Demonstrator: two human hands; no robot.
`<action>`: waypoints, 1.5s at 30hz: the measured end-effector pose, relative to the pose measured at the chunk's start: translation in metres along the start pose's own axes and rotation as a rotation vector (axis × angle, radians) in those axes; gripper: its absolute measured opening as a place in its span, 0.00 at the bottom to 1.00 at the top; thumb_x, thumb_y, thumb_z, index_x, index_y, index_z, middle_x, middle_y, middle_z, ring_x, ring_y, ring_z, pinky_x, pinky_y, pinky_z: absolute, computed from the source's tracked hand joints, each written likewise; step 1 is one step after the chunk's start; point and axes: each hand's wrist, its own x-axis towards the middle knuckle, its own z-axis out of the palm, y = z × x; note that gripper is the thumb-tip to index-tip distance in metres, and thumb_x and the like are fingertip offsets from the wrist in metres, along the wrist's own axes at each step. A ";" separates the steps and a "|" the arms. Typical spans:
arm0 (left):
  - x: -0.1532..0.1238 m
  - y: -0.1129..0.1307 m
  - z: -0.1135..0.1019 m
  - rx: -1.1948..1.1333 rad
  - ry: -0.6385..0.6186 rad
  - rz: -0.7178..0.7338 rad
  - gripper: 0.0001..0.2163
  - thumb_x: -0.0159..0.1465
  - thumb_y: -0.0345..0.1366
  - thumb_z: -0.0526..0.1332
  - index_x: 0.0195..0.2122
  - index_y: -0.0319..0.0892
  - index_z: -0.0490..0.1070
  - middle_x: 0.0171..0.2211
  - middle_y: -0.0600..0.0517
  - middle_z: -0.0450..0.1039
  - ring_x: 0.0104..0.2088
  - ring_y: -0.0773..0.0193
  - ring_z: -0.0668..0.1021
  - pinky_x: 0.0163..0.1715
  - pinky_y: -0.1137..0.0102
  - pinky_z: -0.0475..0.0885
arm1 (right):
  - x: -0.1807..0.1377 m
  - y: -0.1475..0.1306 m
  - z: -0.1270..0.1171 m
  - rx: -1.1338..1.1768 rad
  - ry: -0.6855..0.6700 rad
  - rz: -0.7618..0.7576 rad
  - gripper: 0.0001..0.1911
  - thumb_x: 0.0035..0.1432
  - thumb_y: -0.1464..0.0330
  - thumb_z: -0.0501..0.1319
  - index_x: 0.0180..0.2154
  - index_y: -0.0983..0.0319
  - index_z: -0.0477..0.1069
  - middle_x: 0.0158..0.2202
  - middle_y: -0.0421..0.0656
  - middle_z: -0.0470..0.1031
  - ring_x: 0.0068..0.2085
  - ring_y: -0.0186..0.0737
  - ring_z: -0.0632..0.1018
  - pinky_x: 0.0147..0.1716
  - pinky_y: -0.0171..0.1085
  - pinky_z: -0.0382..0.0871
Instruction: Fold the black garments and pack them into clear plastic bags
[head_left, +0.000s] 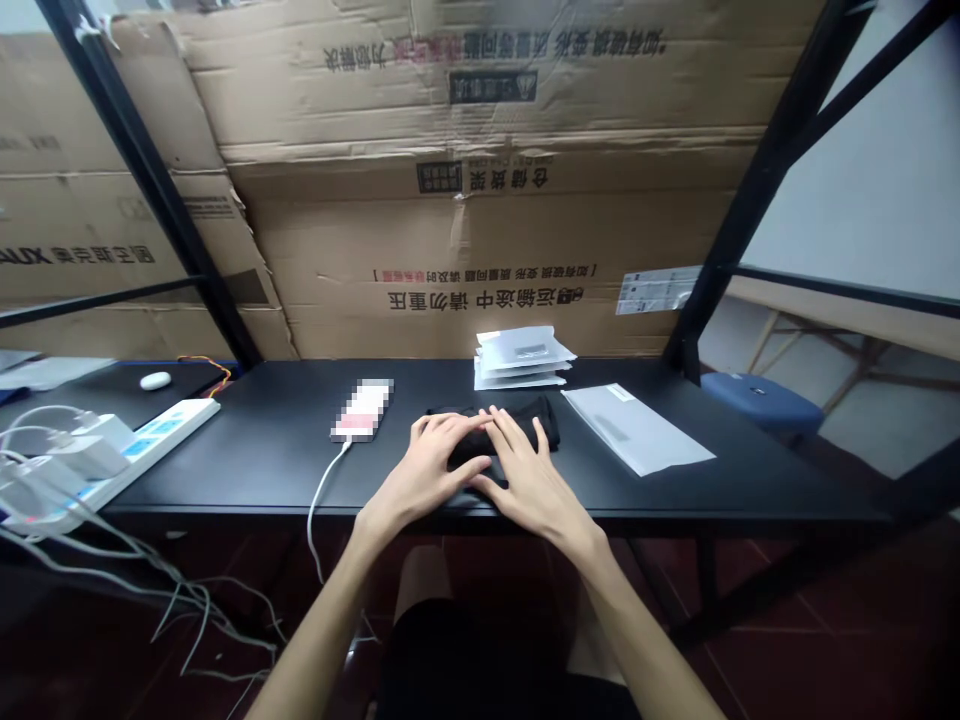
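A black cloth item [541, 418] lies folded near the front edge of the black table; its exact kind is hard to make out. My left hand [439, 458] rests on its left part, fingers stretched out and pointing right. From the other side my right hand [523, 468] lies over it with the fingers spread. The fingertips of both hands meet over the cloth and hide much of it. To the right lies a flat, frosted plastic bag [634, 428] with a label. Behind the hands is a stack of similar packed bags [523, 357].
A phone [362, 410] with a white charging cable [319, 500] lies left on the table [262, 470]. Farther left is a power strip [161, 440] with several plugs and hanging cables. A cardboard wall [465, 230] stands behind, between black metal posts. A blue stool [761, 400] stands right.
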 end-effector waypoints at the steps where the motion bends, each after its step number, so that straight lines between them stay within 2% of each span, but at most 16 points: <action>1: -0.004 -0.001 0.001 -0.010 0.068 -0.036 0.20 0.76 0.46 0.58 0.67 0.56 0.67 0.63 0.49 0.75 0.66 0.53 0.71 0.71 0.52 0.57 | -0.001 -0.001 0.000 -0.003 -0.008 -0.004 0.45 0.74 0.44 0.49 0.79 0.60 0.42 0.80 0.51 0.44 0.80 0.50 0.47 0.76 0.65 0.35; 3: -0.009 -0.005 0.005 0.026 0.233 -0.188 0.17 0.76 0.44 0.55 0.64 0.52 0.70 0.61 0.47 0.75 0.63 0.52 0.74 0.69 0.51 0.60 | -0.001 -0.003 -0.002 -0.009 -0.030 0.011 0.44 0.74 0.43 0.49 0.79 0.62 0.45 0.80 0.51 0.45 0.80 0.50 0.48 0.76 0.65 0.34; 5: -0.010 -0.011 0.010 0.119 0.348 -0.414 0.17 0.76 0.46 0.54 0.60 0.46 0.72 0.59 0.43 0.75 0.61 0.47 0.74 0.66 0.49 0.63 | -0.001 -0.005 -0.003 -0.016 -0.050 0.027 0.44 0.74 0.44 0.49 0.78 0.63 0.48 0.79 0.52 0.48 0.79 0.51 0.49 0.76 0.65 0.34; 8: -0.008 -0.018 0.015 0.205 0.299 -0.681 0.22 0.76 0.52 0.50 0.53 0.41 0.75 0.57 0.37 0.73 0.62 0.39 0.72 0.65 0.44 0.63 | 0.001 -0.004 -0.003 -0.024 -0.066 0.046 0.42 0.74 0.43 0.49 0.77 0.62 0.53 0.78 0.52 0.52 0.79 0.53 0.52 0.75 0.66 0.31; 11: -0.001 -0.020 0.016 0.170 0.184 -0.769 0.28 0.75 0.58 0.45 0.45 0.43 0.78 0.55 0.37 0.74 0.62 0.38 0.71 0.66 0.43 0.60 | 0.003 -0.002 -0.001 -0.029 -0.090 0.063 0.42 0.73 0.42 0.48 0.76 0.60 0.55 0.78 0.52 0.55 0.78 0.55 0.54 0.74 0.68 0.28; 14: 0.007 -0.013 0.018 0.122 0.127 -0.759 0.29 0.73 0.62 0.45 0.42 0.44 0.76 0.57 0.37 0.75 0.63 0.37 0.72 0.66 0.42 0.61 | 0.003 -0.001 0.001 -0.040 -0.101 0.074 0.42 0.73 0.41 0.48 0.76 0.59 0.55 0.78 0.51 0.55 0.78 0.57 0.54 0.74 0.69 0.28; 17: 0.013 -0.002 0.022 0.067 0.135 -0.716 0.24 0.69 0.61 0.55 0.43 0.44 0.71 0.51 0.37 0.79 0.60 0.38 0.76 0.63 0.44 0.65 | 0.003 -0.001 0.001 -0.036 -0.097 0.071 0.41 0.74 0.42 0.48 0.76 0.59 0.56 0.77 0.52 0.56 0.77 0.58 0.55 0.74 0.69 0.28; 20: 0.016 0.006 0.026 -0.039 0.164 -0.711 0.15 0.66 0.51 0.64 0.44 0.46 0.67 0.41 0.44 0.82 0.49 0.44 0.83 0.56 0.52 0.72 | 0.001 -0.001 0.000 -0.024 -0.084 0.057 0.42 0.74 0.42 0.47 0.77 0.59 0.55 0.77 0.52 0.57 0.77 0.58 0.56 0.74 0.69 0.29; 23: 0.016 0.006 0.027 -0.133 0.243 -0.728 0.09 0.65 0.40 0.64 0.44 0.48 0.66 0.35 0.50 0.81 0.40 0.51 0.84 0.46 0.59 0.76 | 0.000 -0.001 0.001 -0.033 -0.042 0.065 0.44 0.73 0.41 0.47 0.77 0.61 0.54 0.77 0.53 0.57 0.77 0.59 0.56 0.74 0.69 0.29; 28: 0.015 0.004 0.031 -0.103 0.469 -0.663 0.08 0.66 0.36 0.61 0.46 0.48 0.66 0.39 0.51 0.77 0.38 0.56 0.80 0.45 0.61 0.76 | -0.001 -0.001 0.005 -0.061 0.043 0.140 0.41 0.76 0.44 0.44 0.76 0.63 0.57 0.76 0.55 0.58 0.77 0.61 0.56 0.73 0.71 0.28; 31: 0.018 0.010 0.038 -0.003 0.531 -0.525 0.09 0.66 0.33 0.60 0.48 0.47 0.68 0.46 0.47 0.73 0.47 0.53 0.77 0.49 0.59 0.76 | 0.000 0.000 0.006 -0.053 0.036 0.143 0.38 0.77 0.47 0.43 0.74 0.64 0.59 0.75 0.55 0.60 0.76 0.59 0.58 0.73 0.70 0.29; 33: 0.020 0.014 0.044 0.054 0.480 -0.420 0.13 0.66 0.31 0.61 0.52 0.48 0.70 0.52 0.45 0.69 0.54 0.51 0.73 0.54 0.58 0.76 | -0.001 0.000 0.006 -0.038 0.026 0.136 0.35 0.78 0.50 0.43 0.74 0.64 0.60 0.75 0.54 0.61 0.76 0.57 0.59 0.73 0.70 0.29; 35: 0.022 0.016 0.050 0.072 0.363 -0.343 0.20 0.64 0.28 0.62 0.58 0.49 0.71 0.55 0.44 0.66 0.58 0.50 0.71 0.57 0.58 0.75 | -0.001 0.000 0.004 -0.024 0.008 0.123 0.32 0.78 0.54 0.44 0.74 0.62 0.61 0.75 0.54 0.61 0.76 0.56 0.59 0.73 0.71 0.31; 39: 0.023 0.012 0.054 0.076 0.158 -0.345 0.29 0.67 0.29 0.61 0.69 0.51 0.66 0.55 0.45 0.63 0.58 0.52 0.71 0.56 0.60 0.77 | -0.002 0.000 0.002 -0.012 0.005 0.112 0.30 0.77 0.57 0.47 0.73 0.59 0.63 0.75 0.52 0.62 0.75 0.57 0.59 0.73 0.71 0.33; 42: 0.024 0.009 0.053 0.112 0.092 -0.361 0.30 0.70 0.31 0.58 0.73 0.52 0.62 0.54 0.46 0.64 0.56 0.54 0.73 0.53 0.62 0.78 | -0.003 0.000 0.003 -0.017 0.049 0.140 0.31 0.76 0.57 0.48 0.73 0.60 0.62 0.75 0.54 0.61 0.75 0.58 0.59 0.73 0.70 0.35; 45: 0.028 0.010 0.051 0.143 0.113 -0.392 0.29 0.71 0.31 0.57 0.74 0.53 0.63 0.53 0.46 0.65 0.54 0.55 0.75 0.52 0.64 0.77 | -0.003 0.000 0.005 -0.045 0.114 0.221 0.32 0.76 0.55 0.48 0.72 0.62 0.63 0.75 0.55 0.61 0.75 0.60 0.59 0.72 0.69 0.38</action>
